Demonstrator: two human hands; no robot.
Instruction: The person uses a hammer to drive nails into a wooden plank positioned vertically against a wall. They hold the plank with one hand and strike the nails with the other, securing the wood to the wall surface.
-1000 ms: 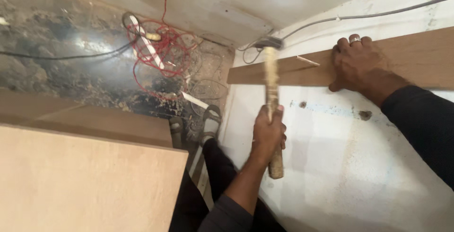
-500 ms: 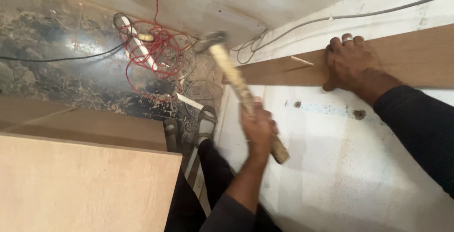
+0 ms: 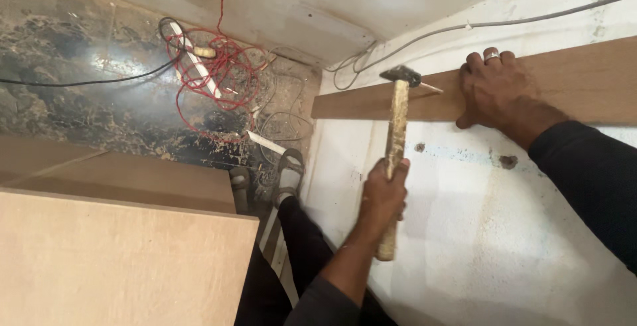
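Wooden-handled hammer point(image 3: 395, 141) raised to a nail point(image 3: 431, 87) in a brown board point(image 3: 584, 80) held against a white wall point(image 3: 478, 233).

The hammer stands near the middle of the view, its dark metal head at the board's upper edge, just beside the thin nail that sticks out at a slant. The left hand point(image 3: 383, 196) is wrapped tight around the lower part of the handle, apparently for reach and swing. The right hand point(image 3: 494, 93), with a ring on one finger, lies spread flat on the board just right of the nail, seemingly pinning the plank so it cannot slip. Two small holes mark the wall below. Further left, red wire point(image 3: 212, 74) lies tangled on dark mottled floor point(image 3: 79, 100), and pale plywood sheets point(image 3: 113, 259) fill the lower left.
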